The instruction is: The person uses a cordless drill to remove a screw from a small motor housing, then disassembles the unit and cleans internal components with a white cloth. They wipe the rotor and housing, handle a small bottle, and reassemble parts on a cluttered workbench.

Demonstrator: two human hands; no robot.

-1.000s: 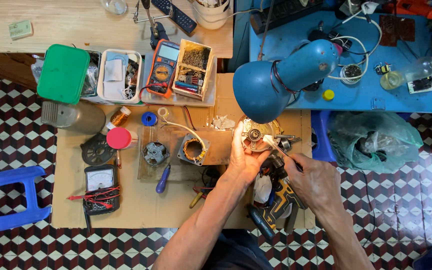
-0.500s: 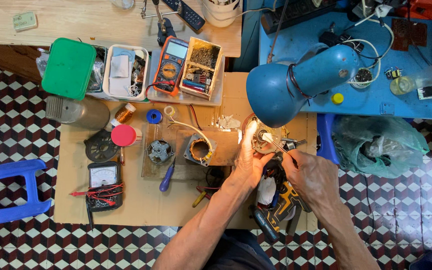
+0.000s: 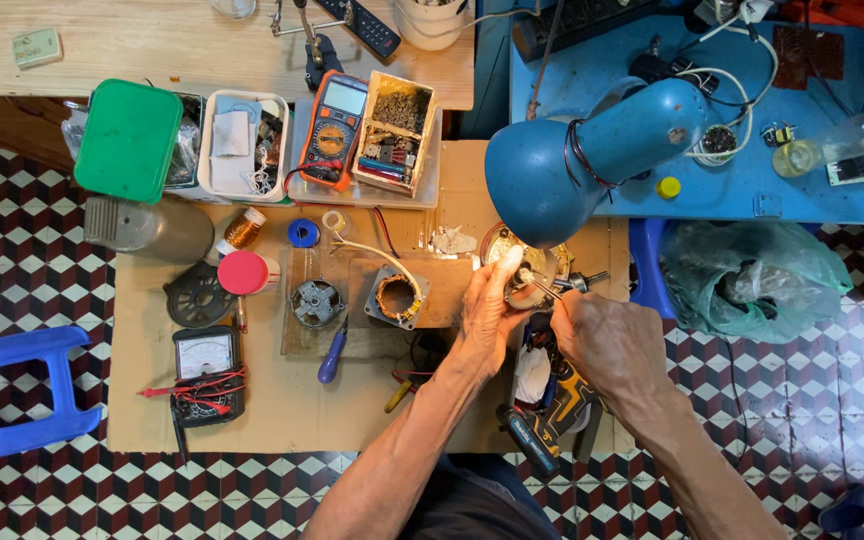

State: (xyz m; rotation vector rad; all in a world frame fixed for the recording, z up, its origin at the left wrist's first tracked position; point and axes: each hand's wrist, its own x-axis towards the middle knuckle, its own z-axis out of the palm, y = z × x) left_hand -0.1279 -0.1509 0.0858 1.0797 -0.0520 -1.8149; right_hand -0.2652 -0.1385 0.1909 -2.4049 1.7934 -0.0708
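Round metal motor part [image 3: 524, 278] under blue lamp [image 3: 592, 150], on cardboard-covered surface [image 3: 282, 400]. Left hand [image 3: 487, 310] fingers clamped around it; right hand [image 3: 607, 340] fingers pinched on thin metal probe [image 3: 544, 291]. Step looks like probing inside; next calls for steady tip.

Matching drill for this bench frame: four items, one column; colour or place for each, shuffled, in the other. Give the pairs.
Items:
1. lamp
2. box lid
3. analog meter
4. round cap

Descriptions:
A. red, beside the black fan guard
B. blue, shade over the hands
C. green, at the left end of the tray row
D. black, with red leads lying across it, near the front edge of the board

Pairs: 1-B, 2-C, 3-D, 4-A
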